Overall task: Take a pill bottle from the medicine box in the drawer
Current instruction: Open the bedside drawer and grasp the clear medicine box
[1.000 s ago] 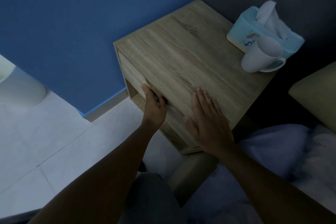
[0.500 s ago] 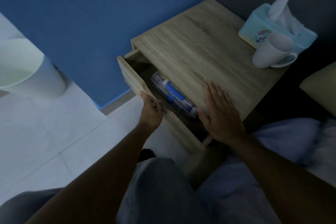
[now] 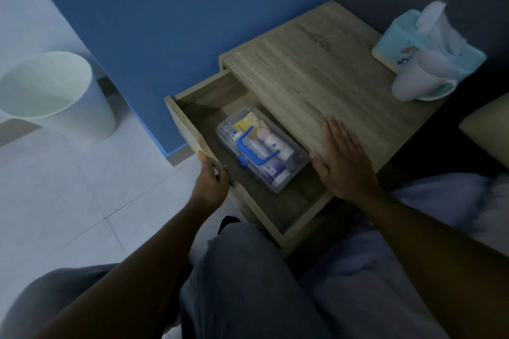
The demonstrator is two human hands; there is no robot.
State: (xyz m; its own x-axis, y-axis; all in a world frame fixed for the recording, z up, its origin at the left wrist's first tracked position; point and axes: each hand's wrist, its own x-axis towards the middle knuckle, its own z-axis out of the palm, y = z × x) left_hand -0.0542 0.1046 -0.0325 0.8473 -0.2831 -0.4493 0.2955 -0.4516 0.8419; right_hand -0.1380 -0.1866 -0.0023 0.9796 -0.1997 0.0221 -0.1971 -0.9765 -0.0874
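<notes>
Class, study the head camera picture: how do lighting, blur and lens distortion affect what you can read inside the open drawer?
Head view: dim, bluish light throughout; the open wooden drawer is shadowed, so labels in the clear plastic medicine box with a blue handle are unreadable. Head view: soft blur on the white mug. Head view: wide-angle bending curves the blue wall edges.

Dim blue wall (image 3: 165, 22), tiled floor (image 3: 82, 187)

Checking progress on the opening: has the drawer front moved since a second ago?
Yes. The drawer front has slid out from under the nightstand top, pulled by the left hand.
</notes>
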